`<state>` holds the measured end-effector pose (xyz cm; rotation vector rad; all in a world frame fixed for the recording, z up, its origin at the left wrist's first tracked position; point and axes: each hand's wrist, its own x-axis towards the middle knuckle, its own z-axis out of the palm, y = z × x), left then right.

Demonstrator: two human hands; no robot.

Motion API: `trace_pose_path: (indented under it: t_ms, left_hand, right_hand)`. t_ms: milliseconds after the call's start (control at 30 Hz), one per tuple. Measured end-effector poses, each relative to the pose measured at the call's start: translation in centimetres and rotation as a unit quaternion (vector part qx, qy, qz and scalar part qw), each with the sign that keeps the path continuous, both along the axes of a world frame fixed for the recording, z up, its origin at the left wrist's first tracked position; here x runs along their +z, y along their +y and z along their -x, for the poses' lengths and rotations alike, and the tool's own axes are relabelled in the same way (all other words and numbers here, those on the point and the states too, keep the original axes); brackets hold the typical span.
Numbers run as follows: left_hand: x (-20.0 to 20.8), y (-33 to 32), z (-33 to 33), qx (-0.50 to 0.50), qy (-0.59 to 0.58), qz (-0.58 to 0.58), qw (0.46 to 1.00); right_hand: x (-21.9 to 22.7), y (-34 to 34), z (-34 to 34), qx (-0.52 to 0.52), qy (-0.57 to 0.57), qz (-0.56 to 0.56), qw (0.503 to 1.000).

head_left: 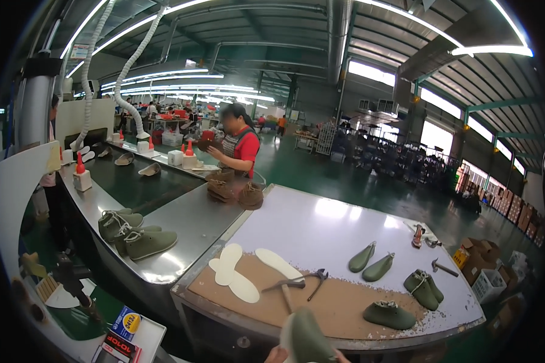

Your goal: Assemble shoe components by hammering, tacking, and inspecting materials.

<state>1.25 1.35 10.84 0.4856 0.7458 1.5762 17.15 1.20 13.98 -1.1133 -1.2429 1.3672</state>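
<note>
At the table's near edge I hold a green shoe (309, 336) between both hands, its pale side turned to the left. My left hand (277, 355) grips it from the left and my right hand (341, 357) from the lower right; only parts of the fingers show at the lower edge. Just beyond the shoe lie a hammer (287, 297) with a wooden handle and a pair of pincers (318, 282). Several cream insoles (243, 287) rest on the brown board (333, 302). A single green shoe (389, 315) stands to the right of my hands.
Two slim green shoes (361, 258), a green pair (423, 289) and another hammer (445, 268) lie on the white table (297, 218). A metal conveyor (191, 224) on the left carries green laced shoes (151, 243) and brown shoes (250, 196). A person (242, 145) stands behind it.
</note>
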Motion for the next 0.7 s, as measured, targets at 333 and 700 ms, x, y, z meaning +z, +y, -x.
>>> trace_pose_path:
  t_ms: [333,700]
  left_hand:
    - [-2.1,-4.0,4.9,-0.004,-0.192,0.105,0.976]
    - [1.3,-3.6,5.8,-0.032,0.715,-0.312,0.625]
  right_hand:
    - [-7.9,-3.6,5.4,0.240,0.122,0.025,0.963]
    - [-10.1,-0.3,0.9,0.219,-0.469,-0.287,0.806]
